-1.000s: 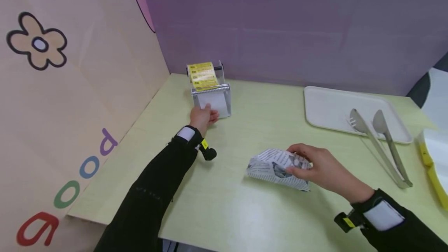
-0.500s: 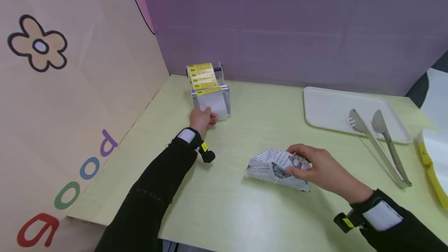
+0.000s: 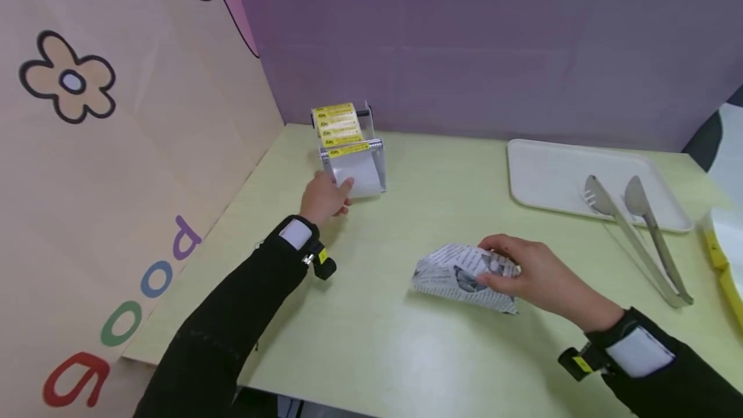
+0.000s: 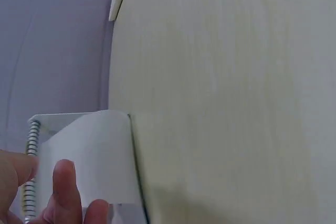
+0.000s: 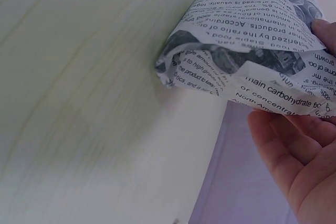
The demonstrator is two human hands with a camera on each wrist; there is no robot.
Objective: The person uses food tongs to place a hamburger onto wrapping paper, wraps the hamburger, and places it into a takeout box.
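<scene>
A label dispenser (image 3: pixel 376 159) stands at the back left, carrying a roll of yellow-and-white labels (image 3: pixel 336 122). White backing paper (image 4: pixel 94 153) hangs down its front from the ribbed bar. My left hand (image 3: pixel 325 199) is at the lower left of this paper; in the left wrist view, thumb and forefinger are apart, with no paper visible between them. Across the table, my right hand (image 3: pixel 525 273) grips the right end of a newsprint-patterned paper package (image 3: pixel 449 274), thumb on the near side. The right wrist view shows the package's folded end (image 5: pixel 231 72); its contents are hidden.
A white tray (image 3: pixel 551 173) lies at the back right, with metal tongs (image 3: pixel 656 253) resting partly over its front edge. A yellow-and-white container (image 3: pixel 722 247) is cut off at the right edge. A printed panel (image 3: pixel 191 108) borders the table's left side.
Backing paper has come down slightly, and a yellow label now shows at the bar. My left hand has shifted left, its thumb spreading from the fingers. The right hand keeps its hold.
</scene>
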